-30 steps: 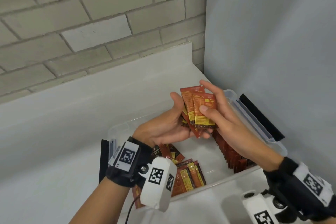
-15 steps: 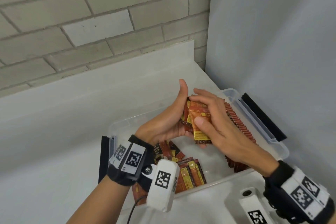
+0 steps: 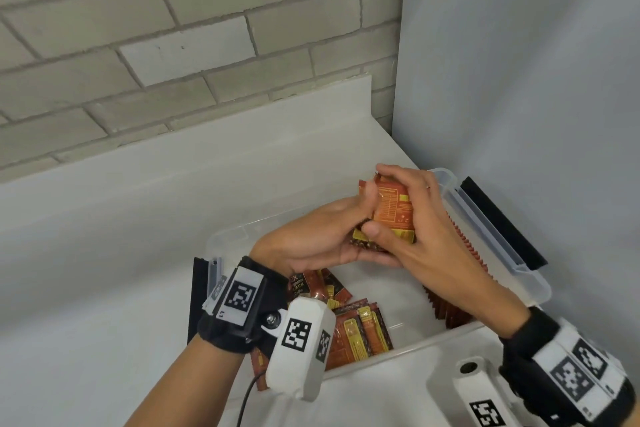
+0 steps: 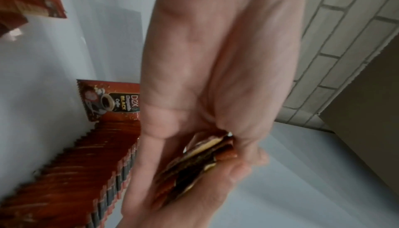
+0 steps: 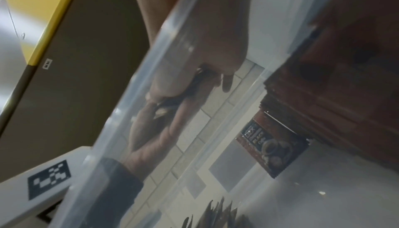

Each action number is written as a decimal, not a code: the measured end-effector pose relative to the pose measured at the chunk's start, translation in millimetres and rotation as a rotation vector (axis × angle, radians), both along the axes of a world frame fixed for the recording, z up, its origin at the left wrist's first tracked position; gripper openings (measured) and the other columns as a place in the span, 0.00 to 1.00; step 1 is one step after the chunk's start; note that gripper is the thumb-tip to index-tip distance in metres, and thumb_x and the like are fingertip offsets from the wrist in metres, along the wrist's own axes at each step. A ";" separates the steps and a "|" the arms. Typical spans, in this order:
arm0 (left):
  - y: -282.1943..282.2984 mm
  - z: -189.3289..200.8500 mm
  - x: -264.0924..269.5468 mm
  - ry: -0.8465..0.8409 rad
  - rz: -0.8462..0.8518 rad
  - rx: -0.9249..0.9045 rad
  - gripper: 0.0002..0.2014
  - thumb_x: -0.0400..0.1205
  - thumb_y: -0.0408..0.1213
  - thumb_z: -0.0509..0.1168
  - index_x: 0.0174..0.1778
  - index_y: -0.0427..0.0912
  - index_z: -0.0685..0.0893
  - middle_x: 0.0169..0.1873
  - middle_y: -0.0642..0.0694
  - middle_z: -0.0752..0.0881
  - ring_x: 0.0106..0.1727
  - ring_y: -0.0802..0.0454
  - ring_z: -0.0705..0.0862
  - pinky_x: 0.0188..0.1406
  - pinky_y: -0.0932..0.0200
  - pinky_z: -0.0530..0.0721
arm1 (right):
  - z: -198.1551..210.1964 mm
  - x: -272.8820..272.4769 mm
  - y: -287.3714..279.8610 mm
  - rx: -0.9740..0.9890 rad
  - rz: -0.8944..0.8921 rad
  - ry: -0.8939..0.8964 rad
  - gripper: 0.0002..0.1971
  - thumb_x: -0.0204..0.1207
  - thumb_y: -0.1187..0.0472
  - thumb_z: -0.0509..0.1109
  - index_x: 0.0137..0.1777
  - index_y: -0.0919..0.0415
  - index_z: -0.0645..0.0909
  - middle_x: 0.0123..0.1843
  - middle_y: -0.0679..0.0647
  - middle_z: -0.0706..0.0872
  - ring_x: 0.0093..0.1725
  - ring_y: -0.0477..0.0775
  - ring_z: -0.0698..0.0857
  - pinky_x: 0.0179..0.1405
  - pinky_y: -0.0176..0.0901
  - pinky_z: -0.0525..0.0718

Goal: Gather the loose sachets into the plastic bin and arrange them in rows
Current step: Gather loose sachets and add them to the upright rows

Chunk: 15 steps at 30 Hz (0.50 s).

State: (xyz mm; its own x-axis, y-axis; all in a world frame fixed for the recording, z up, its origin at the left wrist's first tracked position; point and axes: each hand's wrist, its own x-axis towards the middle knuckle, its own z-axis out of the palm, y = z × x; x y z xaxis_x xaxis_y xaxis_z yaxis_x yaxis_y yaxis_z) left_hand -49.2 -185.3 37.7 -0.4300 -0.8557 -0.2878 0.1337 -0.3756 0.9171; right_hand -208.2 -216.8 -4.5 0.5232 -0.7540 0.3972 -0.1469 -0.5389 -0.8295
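Head view showed a brick wall [image 3: 173,28] behind the table [image 3: 104,218]; loose sachets [image 3: 360,333] and a row [image 3: 467,246] lay in the bin [image 3: 533,284]. Above it, left hand [image 3: 318,239] and right hand [image 3: 426,236] together clasped a stack [image 3: 394,211].

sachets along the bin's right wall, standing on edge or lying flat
Standing on edge: the row of sachets shows only packed top edges along the bin wall.

Corner of painted brick and smooth grey panel.

A grey-white brick wall [image 3: 173,28] with pale mortar lines fills the back; one brick looks lighter. A plain grey-blue panel [image 3: 519,62] stands on the right, meeting it at a vertical corner. Below runs a white surface [image 3: 104,236] with a raised back lip, evenly lit.
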 end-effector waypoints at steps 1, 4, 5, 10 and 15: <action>0.6 -0.2 -1.4 0.014 -0.015 -0.002 0.27 0.76 0.55 0.52 0.65 0.41 0.75 0.57 0.43 0.84 0.60 0.54 0.85 0.60 0.57 0.84 | 0.3 -0.5 0.2 -0.011 0.003 -0.018 0.30 0.76 0.40 0.67 0.75 0.39 0.61 0.66 0.46 0.66 0.65 0.32 0.72 0.56 0.22 0.76; -0.5 -1.4 -2.0 0.030 -0.044 -0.013 0.27 0.74 0.57 0.60 0.63 0.42 0.74 0.49 0.48 0.85 0.52 0.56 0.85 0.56 0.59 0.83 | -0.6 -1.2 2.7 -0.031 0.022 0.042 0.30 0.76 0.31 0.58 0.75 0.33 0.55 0.70 0.48 0.66 0.66 0.36 0.71 0.60 0.28 0.76; -1.0 -0.2 -2.0 0.021 -0.041 -0.015 0.29 0.73 0.57 0.62 0.64 0.42 0.73 0.48 0.48 0.85 0.51 0.56 0.84 0.55 0.59 0.83 | -2.0 -1.0 3.4 -0.042 0.000 0.091 0.30 0.75 0.27 0.53 0.75 0.28 0.51 0.73 0.46 0.63 0.71 0.40 0.69 0.67 0.36 0.75; -4.4 0.1 -4.4 -0.027 -0.014 -0.005 0.21 0.81 0.55 0.61 0.63 0.45 0.77 0.48 0.49 0.87 0.53 0.55 0.83 0.57 0.54 0.80 | 0.0 0.7 3.5 -0.135 -0.175 0.220 0.36 0.73 0.23 0.45 0.80 0.28 0.42 0.82 0.37 0.40 0.84 0.48 0.41 0.81 0.62 0.54; -6.7 -2.7 -7.6 -0.064 -0.010 -0.007 0.27 0.84 0.48 0.58 0.78 0.41 0.64 0.68 0.33 0.78 0.64 0.50 0.83 0.65 0.54 0.81 | 4.0 -0.8 7.1 -0.094 0.052 0.130 0.43 0.66 0.32 0.69 0.74 0.19 0.43 0.84 0.38 0.44 0.84 0.44 0.47 0.80 0.56 0.59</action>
State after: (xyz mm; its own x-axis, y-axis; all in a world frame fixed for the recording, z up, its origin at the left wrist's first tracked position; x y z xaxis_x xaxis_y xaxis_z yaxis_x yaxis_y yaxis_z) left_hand -56.8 -192.0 35.1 -0.4198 -0.8535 -0.3088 0.0713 -0.3702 0.9262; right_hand -209.0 -209.7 -0.5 0.6122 -0.6874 0.3907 -0.2200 -0.6227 -0.7509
